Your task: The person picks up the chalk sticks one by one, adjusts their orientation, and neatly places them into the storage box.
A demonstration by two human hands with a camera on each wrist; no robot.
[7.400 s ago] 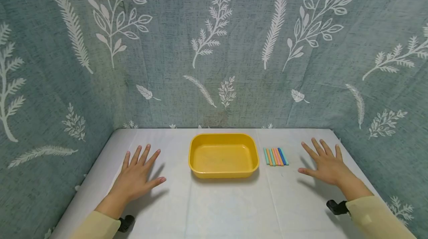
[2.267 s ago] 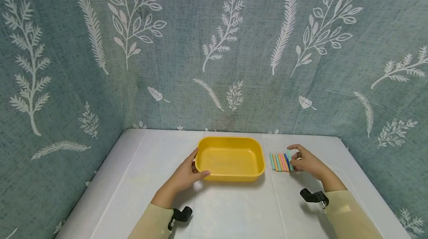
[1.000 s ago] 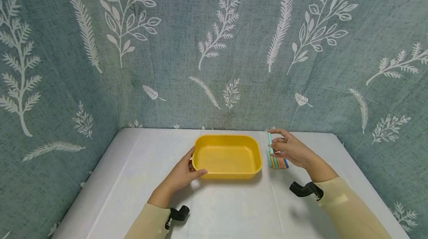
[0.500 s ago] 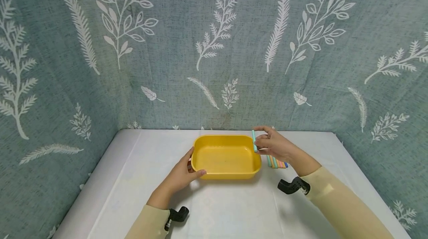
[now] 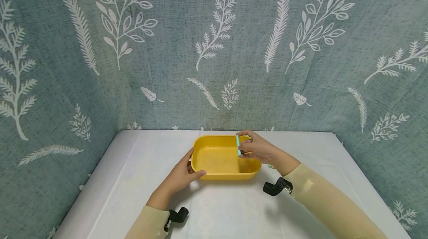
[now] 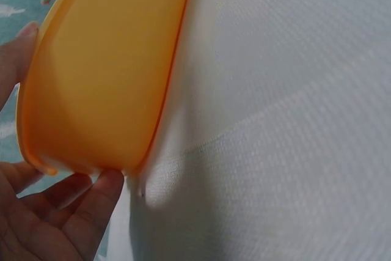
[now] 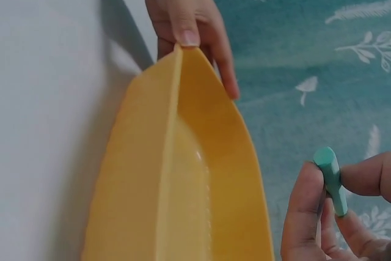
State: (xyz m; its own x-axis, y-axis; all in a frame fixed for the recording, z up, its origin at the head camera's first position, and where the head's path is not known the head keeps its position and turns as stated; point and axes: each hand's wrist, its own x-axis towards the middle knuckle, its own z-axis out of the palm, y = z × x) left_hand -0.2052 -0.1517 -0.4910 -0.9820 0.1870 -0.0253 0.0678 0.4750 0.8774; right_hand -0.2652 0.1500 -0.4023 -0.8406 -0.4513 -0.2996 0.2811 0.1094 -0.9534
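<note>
A yellow plastic tray (image 5: 214, 159) stands on the white-covered table. My left hand (image 5: 178, 177) grips its left end, thumb at the near corner and fingertips against the outer wall, as the left wrist view shows. Over the right part of the tray, my right hand (image 5: 260, 150) pinches a mint-green chalk stick (image 5: 238, 145) between thumb and fingers, held nearly upright. In the right wrist view the chalk (image 7: 330, 172) shows a flat round end. My right forearm hides most of the other chalk sticks (image 5: 272, 166) to the right of the tray.
White cloth (image 5: 220, 209) covers the table. Green-grey leaf-print fabric (image 5: 174, 64) rises behind it and along both sides. A black camera mount (image 5: 277, 186) sits on the right wrist, another mount (image 5: 178, 215) on the left.
My right hand took the rightmost mint-green chalk from the row and carried it left over the tray. Earlier my left hand came from the table's left side to the tray and stays there.
</note>
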